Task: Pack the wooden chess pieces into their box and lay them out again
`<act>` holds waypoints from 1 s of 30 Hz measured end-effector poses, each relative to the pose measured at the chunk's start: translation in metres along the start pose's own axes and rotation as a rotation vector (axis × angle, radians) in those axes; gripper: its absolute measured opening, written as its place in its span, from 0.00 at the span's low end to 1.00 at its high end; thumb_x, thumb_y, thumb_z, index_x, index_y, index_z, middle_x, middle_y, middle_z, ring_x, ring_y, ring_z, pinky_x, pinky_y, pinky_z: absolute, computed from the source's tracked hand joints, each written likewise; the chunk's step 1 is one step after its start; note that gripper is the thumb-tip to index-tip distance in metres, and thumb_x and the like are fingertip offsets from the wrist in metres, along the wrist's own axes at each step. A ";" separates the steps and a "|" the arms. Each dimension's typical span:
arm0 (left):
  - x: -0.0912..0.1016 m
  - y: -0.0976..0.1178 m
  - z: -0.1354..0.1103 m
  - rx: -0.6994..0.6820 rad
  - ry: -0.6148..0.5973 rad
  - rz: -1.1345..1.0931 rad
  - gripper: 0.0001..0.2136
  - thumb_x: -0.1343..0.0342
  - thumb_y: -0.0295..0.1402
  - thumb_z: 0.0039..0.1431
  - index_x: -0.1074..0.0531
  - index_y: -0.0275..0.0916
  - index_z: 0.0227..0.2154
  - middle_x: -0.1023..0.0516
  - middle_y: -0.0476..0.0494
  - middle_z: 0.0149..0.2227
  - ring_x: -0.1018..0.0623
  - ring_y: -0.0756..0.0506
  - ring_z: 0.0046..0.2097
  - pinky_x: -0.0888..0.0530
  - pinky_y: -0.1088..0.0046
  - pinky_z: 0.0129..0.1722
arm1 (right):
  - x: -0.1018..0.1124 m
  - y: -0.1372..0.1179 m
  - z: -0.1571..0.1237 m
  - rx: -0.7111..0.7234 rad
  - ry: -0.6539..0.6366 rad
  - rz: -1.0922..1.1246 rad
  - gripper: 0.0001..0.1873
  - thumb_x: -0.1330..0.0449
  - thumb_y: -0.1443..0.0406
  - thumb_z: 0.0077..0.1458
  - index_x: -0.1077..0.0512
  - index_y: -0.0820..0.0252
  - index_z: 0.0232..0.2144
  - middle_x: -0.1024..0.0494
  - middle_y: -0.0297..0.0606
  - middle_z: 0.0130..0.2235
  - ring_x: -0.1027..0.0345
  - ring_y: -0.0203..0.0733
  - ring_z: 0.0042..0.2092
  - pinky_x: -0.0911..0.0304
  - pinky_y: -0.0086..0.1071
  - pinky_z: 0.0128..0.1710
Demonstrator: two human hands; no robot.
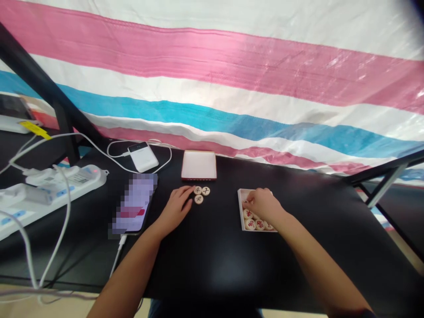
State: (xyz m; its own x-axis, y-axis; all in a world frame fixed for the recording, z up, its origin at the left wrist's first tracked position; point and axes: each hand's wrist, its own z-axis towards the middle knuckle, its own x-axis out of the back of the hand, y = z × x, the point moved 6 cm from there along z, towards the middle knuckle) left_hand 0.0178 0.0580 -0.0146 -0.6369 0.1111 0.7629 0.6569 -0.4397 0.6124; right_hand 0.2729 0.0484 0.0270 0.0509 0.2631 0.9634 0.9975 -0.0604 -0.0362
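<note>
My left hand (pixel 175 206) rests on the black table, fingers stretched out, fingertips touching or right beside a small group of three xiangqi pieces (pixel 198 199) with black characters. At the right, my right hand (pixel 264 205) reaches into a shallow white box (pixel 240 212). Its fingers are bent together around a xiangqi piece (pixel 245 202) near the box's left wall, mostly hidden by the fingertips. Several xiangqi pieces (pixel 251 224) with red characters lie in the front of the box; the hand covers the back right part.
A box lid (pixel 199 165) lies inside up behind the three pieces. Left of my left hand are a charging phone (pixel 135 203), a white power bank (pixel 143 158) and a power strip (pixel 76 179) with loose white cables. A striped tarp (pixel 212 57) hangs behind the table.
</note>
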 end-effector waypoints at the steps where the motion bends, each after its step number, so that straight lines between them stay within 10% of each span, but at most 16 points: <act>1: 0.000 0.001 0.000 -0.001 -0.005 0.003 0.18 0.56 0.30 0.59 0.37 0.40 0.52 0.33 0.40 0.49 0.35 0.41 0.49 0.37 0.58 0.52 | 0.000 -0.001 0.001 -0.005 -0.024 -0.004 0.10 0.41 0.59 0.45 0.24 0.59 0.23 0.27 0.41 0.28 0.35 0.44 0.35 0.45 0.32 0.33; 19: -0.001 0.003 -0.001 -0.008 -0.006 0.007 0.18 0.58 0.35 0.61 0.39 0.38 0.54 0.33 0.39 0.49 0.35 0.42 0.50 0.37 0.60 0.52 | 0.024 -0.025 -0.007 -0.003 0.024 -0.071 0.13 0.45 0.64 0.45 0.26 0.69 0.30 0.27 0.49 0.33 0.33 0.46 0.38 0.43 0.31 0.34; 30: 0.001 0.004 -0.002 -0.016 -0.009 -0.002 0.18 0.57 0.34 0.62 0.39 0.38 0.53 0.33 0.40 0.50 0.35 0.43 0.49 0.37 0.62 0.52 | -0.005 -0.109 -0.004 0.115 0.076 0.186 0.11 0.47 0.66 0.49 0.29 0.65 0.33 0.28 0.46 0.37 0.35 0.46 0.41 0.42 0.33 0.38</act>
State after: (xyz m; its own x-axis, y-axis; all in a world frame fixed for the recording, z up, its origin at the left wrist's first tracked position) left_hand 0.0197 0.0548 -0.0117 -0.6345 0.1199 0.7636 0.6491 -0.4538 0.6105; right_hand 0.1633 0.0498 0.0274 0.2353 0.1845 0.9542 0.9704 0.0103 -0.2413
